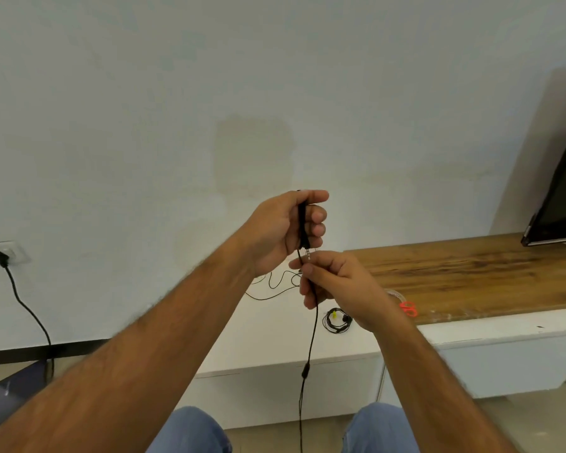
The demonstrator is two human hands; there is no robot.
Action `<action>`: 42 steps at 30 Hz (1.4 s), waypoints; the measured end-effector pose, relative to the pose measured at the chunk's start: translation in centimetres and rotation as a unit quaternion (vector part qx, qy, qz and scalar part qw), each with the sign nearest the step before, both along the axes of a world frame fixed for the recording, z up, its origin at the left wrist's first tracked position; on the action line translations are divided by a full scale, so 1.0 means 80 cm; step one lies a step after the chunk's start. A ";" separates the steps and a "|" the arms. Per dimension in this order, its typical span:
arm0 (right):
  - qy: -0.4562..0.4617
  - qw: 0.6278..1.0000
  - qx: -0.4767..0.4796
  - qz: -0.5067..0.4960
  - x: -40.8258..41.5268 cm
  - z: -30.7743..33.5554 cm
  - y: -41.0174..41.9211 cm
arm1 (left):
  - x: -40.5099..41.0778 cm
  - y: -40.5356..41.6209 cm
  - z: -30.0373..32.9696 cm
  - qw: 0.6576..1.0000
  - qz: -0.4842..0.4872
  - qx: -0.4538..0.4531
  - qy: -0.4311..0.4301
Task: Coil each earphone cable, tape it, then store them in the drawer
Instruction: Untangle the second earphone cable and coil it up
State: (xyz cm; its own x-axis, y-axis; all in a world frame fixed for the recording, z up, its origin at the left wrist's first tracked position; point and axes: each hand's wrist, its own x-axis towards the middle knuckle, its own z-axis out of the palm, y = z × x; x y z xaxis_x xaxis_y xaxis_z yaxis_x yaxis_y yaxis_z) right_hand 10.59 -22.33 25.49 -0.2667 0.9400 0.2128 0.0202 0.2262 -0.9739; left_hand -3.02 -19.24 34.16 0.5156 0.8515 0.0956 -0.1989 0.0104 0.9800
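Here, left hand (283,230) gripped a few loops of cable (311,331); right hand (337,286), just below it, pinched the strand near the plug. The long tail hung under both hands. Risk: slack grip lets loops spring apart; the dangling tail could snag or twist.

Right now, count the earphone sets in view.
3: a black earphone cable held in both hands, a coiled black set with yellow tape and a loose black cable on the white cabinet; others may be hidden.

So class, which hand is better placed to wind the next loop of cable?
Probably the right hand: it pinches the loose earphone cable just below the left hand, which already grips the coiled turns.
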 end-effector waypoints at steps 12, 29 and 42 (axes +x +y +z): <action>-0.121 0.992 0.030 0.003 0.020 0.021 -0.007 | -0.024 0.011 -0.007 0.969 0.043 0.111 0.216; 0.081 0.987 0.126 -0.060 0.044 0.013 0.009 | -0.004 -0.016 -0.042 0.966 -0.202 -0.103 0.123; 0.029 0.999 0.023 -0.015 0.013 0.004 0.003 | 0.004 -0.006 -0.025 0.984 -0.068 -0.108 -0.122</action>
State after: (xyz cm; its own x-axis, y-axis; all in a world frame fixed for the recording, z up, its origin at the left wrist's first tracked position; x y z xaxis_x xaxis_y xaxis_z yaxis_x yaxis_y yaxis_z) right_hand 11.63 -22.11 25.80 -0.2242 0.9365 0.2697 -0.0276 0.2705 -0.9623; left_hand -2.71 -19.70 32.13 0.6110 0.7897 0.0552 -0.4110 0.2569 0.8747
